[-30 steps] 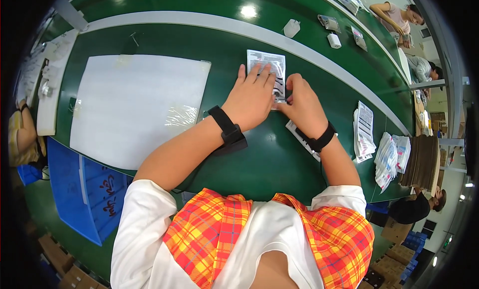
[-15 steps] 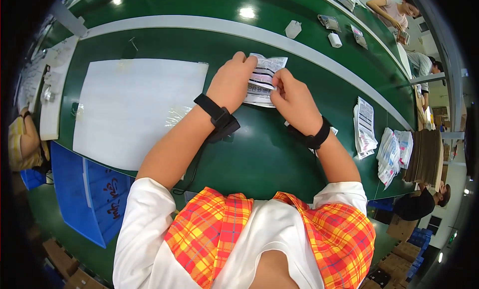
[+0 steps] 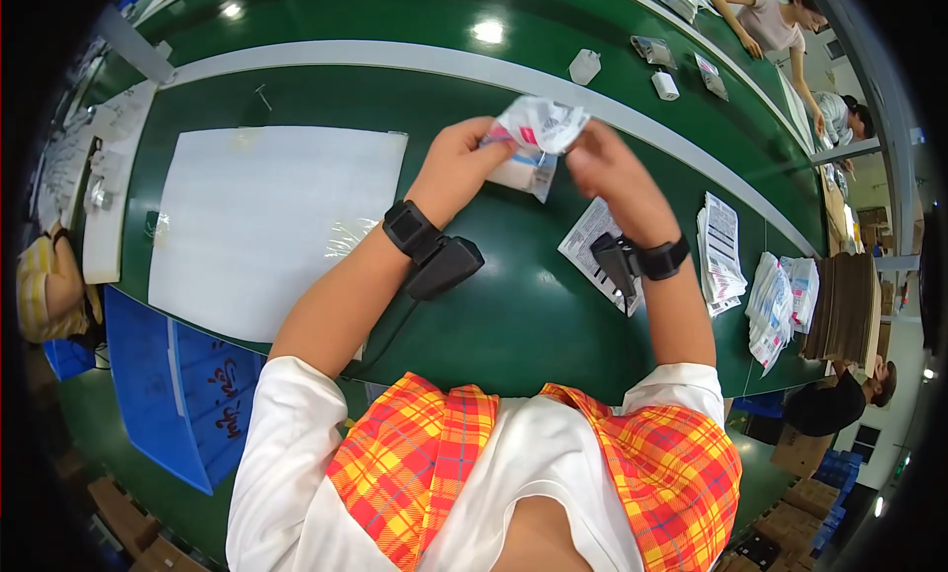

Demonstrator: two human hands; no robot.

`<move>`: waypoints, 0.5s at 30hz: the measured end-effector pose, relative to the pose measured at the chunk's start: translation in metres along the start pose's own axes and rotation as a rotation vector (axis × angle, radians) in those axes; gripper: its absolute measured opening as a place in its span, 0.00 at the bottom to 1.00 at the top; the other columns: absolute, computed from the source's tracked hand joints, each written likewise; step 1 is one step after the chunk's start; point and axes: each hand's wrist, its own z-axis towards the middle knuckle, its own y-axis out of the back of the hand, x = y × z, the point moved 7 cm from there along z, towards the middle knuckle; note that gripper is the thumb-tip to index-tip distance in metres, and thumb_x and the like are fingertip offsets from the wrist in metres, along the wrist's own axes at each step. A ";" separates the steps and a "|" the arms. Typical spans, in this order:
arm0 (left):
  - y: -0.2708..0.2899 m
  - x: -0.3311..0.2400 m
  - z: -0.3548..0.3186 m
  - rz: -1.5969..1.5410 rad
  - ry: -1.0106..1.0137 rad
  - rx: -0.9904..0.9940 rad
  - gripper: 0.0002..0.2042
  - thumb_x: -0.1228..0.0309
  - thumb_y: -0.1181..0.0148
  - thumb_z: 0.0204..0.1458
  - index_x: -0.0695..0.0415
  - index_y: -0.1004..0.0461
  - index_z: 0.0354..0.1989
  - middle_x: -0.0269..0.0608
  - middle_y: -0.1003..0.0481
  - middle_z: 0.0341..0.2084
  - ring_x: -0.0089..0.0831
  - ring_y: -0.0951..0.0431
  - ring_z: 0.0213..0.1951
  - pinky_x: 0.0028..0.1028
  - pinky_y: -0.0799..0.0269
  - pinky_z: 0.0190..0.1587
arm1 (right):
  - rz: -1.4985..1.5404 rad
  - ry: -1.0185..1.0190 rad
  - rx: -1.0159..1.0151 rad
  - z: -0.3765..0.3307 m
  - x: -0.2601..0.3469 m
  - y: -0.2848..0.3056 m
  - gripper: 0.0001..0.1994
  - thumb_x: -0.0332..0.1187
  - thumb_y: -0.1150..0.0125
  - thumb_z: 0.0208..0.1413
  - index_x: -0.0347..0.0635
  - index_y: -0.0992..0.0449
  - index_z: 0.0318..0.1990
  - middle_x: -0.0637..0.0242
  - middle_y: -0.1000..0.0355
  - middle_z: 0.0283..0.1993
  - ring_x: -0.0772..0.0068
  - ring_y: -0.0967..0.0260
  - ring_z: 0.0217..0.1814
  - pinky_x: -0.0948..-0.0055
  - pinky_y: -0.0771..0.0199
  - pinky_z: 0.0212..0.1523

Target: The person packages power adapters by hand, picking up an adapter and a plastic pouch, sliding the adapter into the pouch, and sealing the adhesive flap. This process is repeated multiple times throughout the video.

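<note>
A small printed plastic bag (image 3: 515, 167), white with pink and blue marks, is held up above the green bench. My left hand (image 3: 456, 165) grips its left side, thumb across the front. At the bag's upper right edge my right hand (image 3: 614, 172) has its fingers curled in on the bag, blurred by motion. The top of the bag is crumpled and bent over; what is inside cannot be made out. A flat printed bag (image 3: 590, 244) lies on the bench beneath my right wrist, partly covered by the black wrist device (image 3: 614, 264).
A white sheet (image 3: 276, 227) is taped down at left, above a blue bin (image 3: 178, 384). Bag stacks (image 3: 721, 246) (image 3: 768, 310) and a pile of brown cardboard (image 3: 841, 305) stand at right. A white charger (image 3: 665, 85) lies beyond the pale rail (image 3: 434, 59). Other people work farther off.
The bag has been lifted and turned, now showing its pink and blue printed side. My right hand has moved right and slightly up, uncovering more of the flat bag on the bench.
</note>
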 end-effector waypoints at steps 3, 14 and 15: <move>-0.009 0.008 -0.002 -0.088 0.053 -0.030 0.15 0.64 0.42 0.59 0.65 0.24 0.46 0.35 0.21 0.34 0.19 0.25 0.34 0.22 0.30 0.40 | -0.466 0.005 -0.066 0.004 -0.021 0.000 0.15 0.41 0.44 0.63 0.37 0.26 0.48 0.74 0.29 0.33 0.86 0.41 0.26 0.85 0.44 0.25; 0.010 0.004 0.010 0.214 -0.157 -0.116 0.09 0.68 0.42 0.57 0.58 0.21 0.41 0.39 0.21 0.34 0.33 0.25 0.40 0.28 0.32 0.46 | -0.450 0.057 -0.124 0.011 -0.015 0.045 0.10 0.34 0.42 0.62 0.36 0.21 0.42 0.74 0.27 0.28 0.82 0.34 0.28 0.80 0.33 0.31; 0.012 0.003 0.012 0.210 -0.158 -0.114 0.09 0.68 0.42 0.57 0.58 0.21 0.41 0.39 0.21 0.34 0.33 0.25 0.40 0.28 0.32 0.46 | -0.453 0.055 -0.128 0.011 -0.016 0.053 0.10 0.34 0.42 0.62 0.36 0.21 0.42 0.74 0.27 0.28 0.82 0.34 0.28 0.80 0.33 0.31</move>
